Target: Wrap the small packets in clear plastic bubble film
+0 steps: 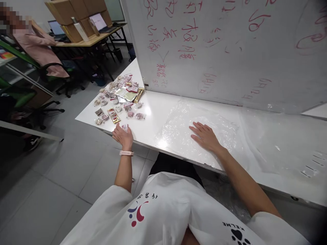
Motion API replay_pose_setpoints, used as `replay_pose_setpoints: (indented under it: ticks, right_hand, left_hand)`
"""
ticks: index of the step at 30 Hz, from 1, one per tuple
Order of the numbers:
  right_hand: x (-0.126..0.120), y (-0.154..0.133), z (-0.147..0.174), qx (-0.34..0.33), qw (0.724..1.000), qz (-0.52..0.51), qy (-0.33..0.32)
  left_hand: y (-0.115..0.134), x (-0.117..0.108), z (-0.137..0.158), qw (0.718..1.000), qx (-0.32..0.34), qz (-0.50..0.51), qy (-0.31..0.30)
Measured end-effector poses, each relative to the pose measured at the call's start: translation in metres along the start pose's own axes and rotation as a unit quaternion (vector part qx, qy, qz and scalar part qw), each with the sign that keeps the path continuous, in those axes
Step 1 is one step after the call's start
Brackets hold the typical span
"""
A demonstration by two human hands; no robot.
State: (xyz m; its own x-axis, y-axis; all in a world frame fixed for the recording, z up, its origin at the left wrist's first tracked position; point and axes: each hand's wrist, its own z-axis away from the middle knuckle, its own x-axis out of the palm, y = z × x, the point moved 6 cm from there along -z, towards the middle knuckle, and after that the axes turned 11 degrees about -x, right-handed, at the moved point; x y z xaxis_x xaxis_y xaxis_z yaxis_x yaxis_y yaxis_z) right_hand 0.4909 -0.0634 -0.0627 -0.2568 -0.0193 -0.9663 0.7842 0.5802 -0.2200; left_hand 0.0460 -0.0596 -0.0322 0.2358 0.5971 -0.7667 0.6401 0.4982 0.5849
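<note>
My left hand (123, 136), with a pale pink band on its wrist, is at the front edge of the white table (150, 131). Its thumb and fingers are apart, and a small red-and-white packet (124, 128) shows between them; whether they touch it I cannot tell. My right hand (205, 136) lies palm down, fingers stretched out, on a clear crinkled plastic sheet (176, 126) spread over the table. Just beyond my left hand lies a gold-and-red packet (113, 115), among several small clear-wrapped pieces (140, 116).
A whiteboard (217, 68) with red writing stands along the table's back. Flat foil packets (126, 94) lie on the pile at the left. More clear plastic (286, 139) covers the right side. Beyond, a person in pink (38, 47) sits by a desk with cardboard boxes (74, 15).
</note>
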Motion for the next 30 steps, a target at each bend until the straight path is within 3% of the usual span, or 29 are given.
replay_pose_setpoints:
  ticks: [5,13,16,21,23,25,27,28,30]
  right_hand:
    - [0.003,0.003,0.0,-0.01,1.0,0.013,0.008]
    - [0.002,0.003,0.0,-0.013,0.999,0.025,0.027]
    - [0.002,0.002,-0.001,-0.012,0.999,0.026,0.027]
    - [0.0,0.0,0.0,-0.014,0.999,0.035,0.025]
    - [0.0,0.0,0.0,-0.013,0.999,0.033,0.024]
    - [0.0,0.0,0.0,-0.013,0.999,0.033,0.026]
    - [0.001,0.0,0.0,-0.016,0.999,0.035,0.03]
    - [0.001,0.0,0.0,-0.019,0.999,0.036,0.032]
    - [0.001,0.0,0.0,-0.021,0.998,0.038,0.037]
  left_hand:
    - [0.002,0.002,-0.009,0.998,0.046,0.028,-0.033]
    - [0.035,-0.005,-0.079,0.993,0.075,0.093,-0.017]
    - [0.054,0.011,-0.089,0.989,0.097,0.098,-0.052]
    - [0.078,0.052,-0.073,0.97,0.157,0.077,-0.172]
    - [0.078,0.054,-0.07,0.973,0.166,0.045,-0.152]
    - [0.067,0.043,-0.078,0.991,0.121,0.003,-0.057]
    - [0.048,0.028,-0.091,0.998,0.033,-0.047,0.038]
    - [0.037,0.022,-0.098,0.996,-0.012,-0.071,0.057]
    - [0.017,0.018,-0.112,0.99,-0.077,-0.11,0.04]
